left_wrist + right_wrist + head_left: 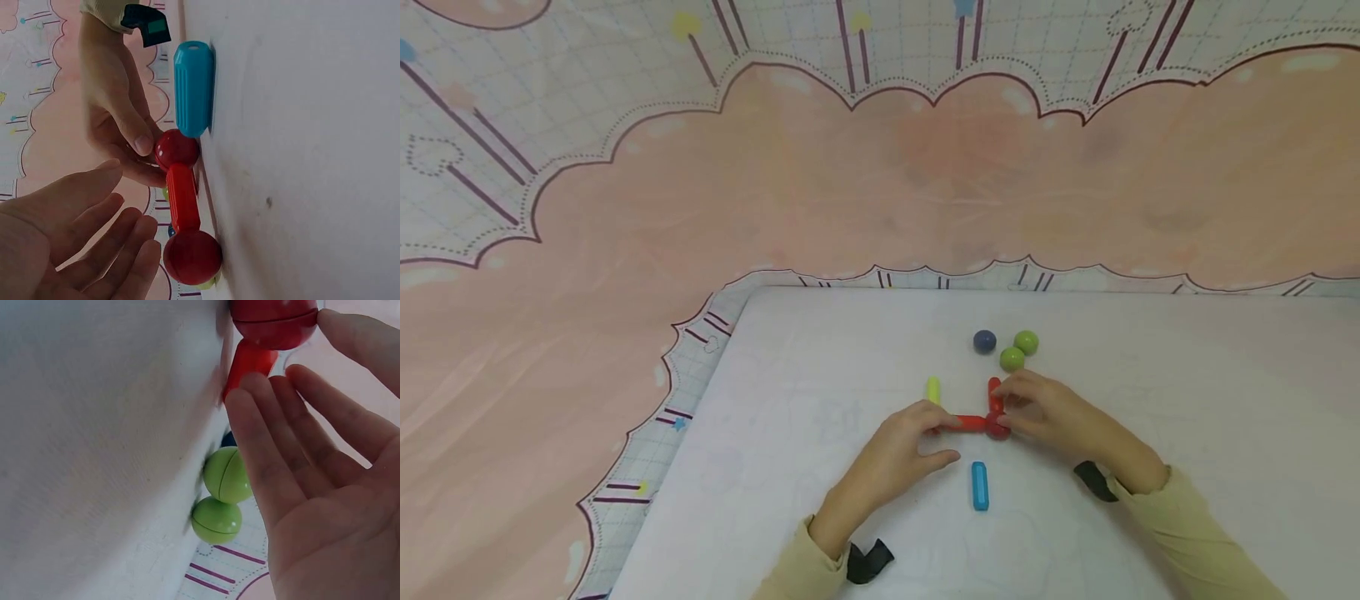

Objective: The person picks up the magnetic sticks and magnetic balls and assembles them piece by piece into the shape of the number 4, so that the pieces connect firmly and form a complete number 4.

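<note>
On the white table, a red ball [997, 427] joins two red rods, one running left [968, 424] and the other pointing away [995, 392]. The left wrist view shows a second red ball [192, 257] at the left rod's far end; my left hand covers it in the head view. My left hand [895, 454] has its fingers loosely extended beside that end, thumb apart. With its thumb, my right hand [1063, 421] touches the joining ball. Its other fingers [269, 437] lie fairly straight beside the far-pointing rod; whether they touch it is hard to tell.
A blue rod [980, 486] lies nearer me. Beyond the hands are a yellow-green rod [933, 390], a dark blue ball [984, 342] and two green balls [1012, 359]. The white tabletop [790, 367] meets a pink patterned cloth [587, 358] at left and back.
</note>
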Demonstrator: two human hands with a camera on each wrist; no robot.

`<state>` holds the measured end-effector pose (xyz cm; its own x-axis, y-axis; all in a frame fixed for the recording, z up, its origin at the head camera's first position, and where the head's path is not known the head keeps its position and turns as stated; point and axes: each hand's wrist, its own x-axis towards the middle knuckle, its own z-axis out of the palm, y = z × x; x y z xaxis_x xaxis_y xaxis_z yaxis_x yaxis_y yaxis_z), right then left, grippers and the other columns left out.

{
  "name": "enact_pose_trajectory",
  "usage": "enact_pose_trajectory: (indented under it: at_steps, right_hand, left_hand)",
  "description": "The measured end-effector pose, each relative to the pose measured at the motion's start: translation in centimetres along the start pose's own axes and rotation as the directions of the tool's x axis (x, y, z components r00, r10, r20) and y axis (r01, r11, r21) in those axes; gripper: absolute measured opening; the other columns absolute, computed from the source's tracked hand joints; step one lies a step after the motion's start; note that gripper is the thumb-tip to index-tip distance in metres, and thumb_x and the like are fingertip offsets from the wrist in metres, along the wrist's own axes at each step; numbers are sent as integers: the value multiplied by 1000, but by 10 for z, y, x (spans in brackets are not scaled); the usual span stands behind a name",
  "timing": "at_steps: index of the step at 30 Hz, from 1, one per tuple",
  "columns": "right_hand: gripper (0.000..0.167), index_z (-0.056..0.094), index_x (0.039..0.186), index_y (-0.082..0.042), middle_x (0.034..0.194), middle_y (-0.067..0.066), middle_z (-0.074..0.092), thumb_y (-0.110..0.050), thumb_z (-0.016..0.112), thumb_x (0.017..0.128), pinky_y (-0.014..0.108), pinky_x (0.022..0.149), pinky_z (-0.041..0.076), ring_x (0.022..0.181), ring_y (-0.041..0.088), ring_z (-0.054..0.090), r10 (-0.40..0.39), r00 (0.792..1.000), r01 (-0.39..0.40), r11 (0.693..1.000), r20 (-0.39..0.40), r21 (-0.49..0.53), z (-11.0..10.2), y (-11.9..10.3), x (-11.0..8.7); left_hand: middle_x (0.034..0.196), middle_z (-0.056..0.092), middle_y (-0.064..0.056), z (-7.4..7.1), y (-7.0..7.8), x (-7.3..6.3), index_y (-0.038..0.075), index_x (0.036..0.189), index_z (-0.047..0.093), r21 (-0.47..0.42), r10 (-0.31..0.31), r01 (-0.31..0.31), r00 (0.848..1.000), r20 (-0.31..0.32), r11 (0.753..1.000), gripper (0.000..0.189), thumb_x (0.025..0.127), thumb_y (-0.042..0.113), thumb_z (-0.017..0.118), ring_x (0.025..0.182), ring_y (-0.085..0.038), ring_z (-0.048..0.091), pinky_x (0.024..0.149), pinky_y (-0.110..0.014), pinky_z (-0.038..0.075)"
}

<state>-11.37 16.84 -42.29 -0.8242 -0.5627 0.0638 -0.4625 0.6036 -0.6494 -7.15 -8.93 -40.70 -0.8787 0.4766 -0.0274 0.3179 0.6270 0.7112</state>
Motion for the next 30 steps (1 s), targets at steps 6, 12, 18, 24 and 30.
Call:
enact_pose_trajectory:
  at_steps: [6,12,18,24,30]
  right_hand:
    - [26,70,111,-10,101,-4,61,-17,77,87,32,86,56,95,14,59,22,999,-22,1000,27,13,0,-1,-1]
    - [22,72,108,-11,98,-6,62,-15,76,87,27,83,56,92,12,59,36,998,-39,998,52,52,0,1,-1]
    - [20,73,106,-12,96,-7,63,-15,76,87,25,83,57,92,11,61,42,997,-47,996,66,76,1,3,0]
    - [18,73,105,-12,95,-6,64,-14,76,87,24,81,56,89,12,59,23,999,-27,995,47,95,2,4,0]
    - [17,74,104,-11,94,-7,64,-14,76,87,23,76,54,86,13,56,-14,1000,12,995,27,96,4,6,0]
  left_hand:
    - [108,65,2,8,2,-3,12,118,70,11,6,-6,999,46,1000,35,85,19,80,98,-11,60,88,-22,52]
    - [107,65,6,14,5,-4,15,119,70,34,-9,6,996,94,999,38,83,22,82,96,-5,58,86,-17,51]
    - [111,66,7,20,8,-5,14,118,71,73,2,-11,993,116,997,40,81,24,83,95,-3,58,87,-16,50]
    - [107,63,8,25,10,-6,14,120,70,110,-8,-6,991,134,994,45,80,28,85,93,-3,56,85,-15,50]
    - [104,63,7,30,12,-8,12,122,69,148,-1,-22,989,151,989,50,79,31,85,91,-3,55,83,-16,50]
